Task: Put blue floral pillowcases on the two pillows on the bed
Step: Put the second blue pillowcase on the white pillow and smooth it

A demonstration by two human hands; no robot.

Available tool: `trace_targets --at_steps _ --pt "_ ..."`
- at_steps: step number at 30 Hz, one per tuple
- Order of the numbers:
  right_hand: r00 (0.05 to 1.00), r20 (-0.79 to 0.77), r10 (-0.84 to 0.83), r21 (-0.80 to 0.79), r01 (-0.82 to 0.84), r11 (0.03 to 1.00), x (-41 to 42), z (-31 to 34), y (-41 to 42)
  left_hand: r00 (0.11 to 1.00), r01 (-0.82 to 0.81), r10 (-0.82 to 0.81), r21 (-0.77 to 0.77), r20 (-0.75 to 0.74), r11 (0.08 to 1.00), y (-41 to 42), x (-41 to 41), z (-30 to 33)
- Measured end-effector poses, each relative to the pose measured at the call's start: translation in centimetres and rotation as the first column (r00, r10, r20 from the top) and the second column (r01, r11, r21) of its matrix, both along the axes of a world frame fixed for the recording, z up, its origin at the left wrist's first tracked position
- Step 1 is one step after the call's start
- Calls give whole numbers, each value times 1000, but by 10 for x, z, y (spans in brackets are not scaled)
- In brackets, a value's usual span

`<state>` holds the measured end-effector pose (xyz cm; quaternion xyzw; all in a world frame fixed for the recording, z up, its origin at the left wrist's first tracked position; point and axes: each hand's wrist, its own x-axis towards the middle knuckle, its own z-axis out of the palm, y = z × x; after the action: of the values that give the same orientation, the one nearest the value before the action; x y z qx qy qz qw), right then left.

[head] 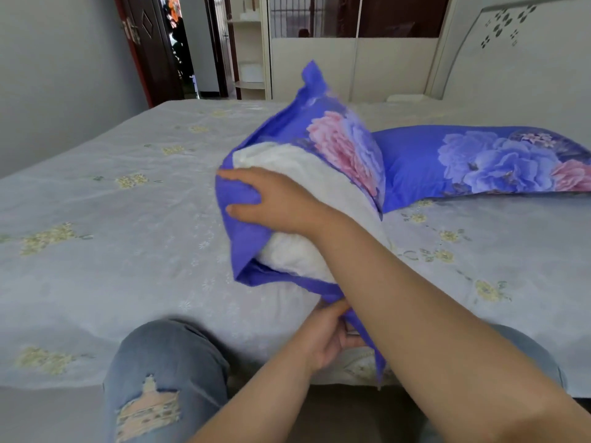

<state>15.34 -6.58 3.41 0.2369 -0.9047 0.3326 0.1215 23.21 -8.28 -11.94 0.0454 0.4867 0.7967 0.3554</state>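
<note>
A white pillow (pixel 307 193) stands tilted on the bed, partly inside a blue floral pillowcase (pixel 339 139). White filling shows through the open end. My right hand (pixel 271 199) reaches across and grips the blue flap at that open end, fingers curled over the cloth. My left hand (pixel 326 334) pinches the lower edge of the same pillowcase near the bed's front edge. A second pillow (pixel 479 161) lies flat behind it to the right, fully covered in a matching blue floral case.
The bed (pixel 112 219) has a pale grey sheet with small yellow flowers. A white headboard (pixel 511 43) stands at the right, a wardrobe (pixel 319 65) at the back, an open door (pixel 150 49) at the far left. My knees in torn jeans (pixel 160 378) press against the bed's edge.
</note>
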Motion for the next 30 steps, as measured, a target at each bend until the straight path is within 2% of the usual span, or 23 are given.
trace_targets --at_steps 3,5,8,10,11,13,15,17,20,22,23,24,25,26,27,28,29,30 --pt "996 -58 -66 217 78 973 -2 -28 1 999 -8 6 -39 -45 999 -4 2 6" --pt "980 1 -200 284 191 940 -3 -51 24 997 -14 8 -84 -74 996 -15 -4 6" --pt "902 100 -421 189 398 898 5 -83 68 994 -23 1 -206 -108 978 -35 -4 -1" --pt "783 142 -605 111 595 796 16 -101 92 990 -52 14 -265 -142 963 -44 -1 -5" --pt "719 238 -653 52 662 748 23 -108 100 986 -59 9 -294 -168 954 -48 0 -5" --pt "641 498 -583 -167 731 661 35 -119 109 970 -38 -59 -386 -235 922 -54 1 -1" --pt "594 675 -438 -341 778 528 43 -127 115 957 -29 -112 -470 -268 882 -60 0 8" --pt "535 783 -317 -380 816 436 48 -132 119 945 -63 -119 -528 -303 847 -67 -3 22" --pt "507 853 -122 -429 816 386 49 -138 119 872 -181 -177 -635 -457 751 -77 -11 42" --pt "503 864 11 -475 807 351 49 -137 117 839 -280 -70 -537 -540 795 -76 -11 50" --pt "498 866 47 -481 805 348 50 -134 117 827 -348 66 -417 -558 839 -75 -11 55" --pt "490 870 52 -474 804 359 49 -130 117 780 -447 209 -292 -590 845 -74 -10 59" --pt "493 870 16 -461 803 378 47 -127 118 673 -571 333 -178 -661 801 -75 -12 62" --pt "517 855 -48 -455 791 409 45 -121 119 493 -697 359 -112 -792 708 -78 -17 65" --pt "558 819 -131 -453 771 449 42 -113 120 286 -803 237 -97 -928 589 -83 -26 66" --pt "616 760 -209 -465 738 489 40 -103 121 142 -870 -1 -125 -990 477 -89 -37 65" --pt "677 682 -278 -480 701 527 37 -89 123 146 -892 -239 -232 -960 387 -95 -50 61" --pt "732 595 -331 -502 660 559 34 -75 125 289 -853 -374 -414 -881 317 -99 -59 59"
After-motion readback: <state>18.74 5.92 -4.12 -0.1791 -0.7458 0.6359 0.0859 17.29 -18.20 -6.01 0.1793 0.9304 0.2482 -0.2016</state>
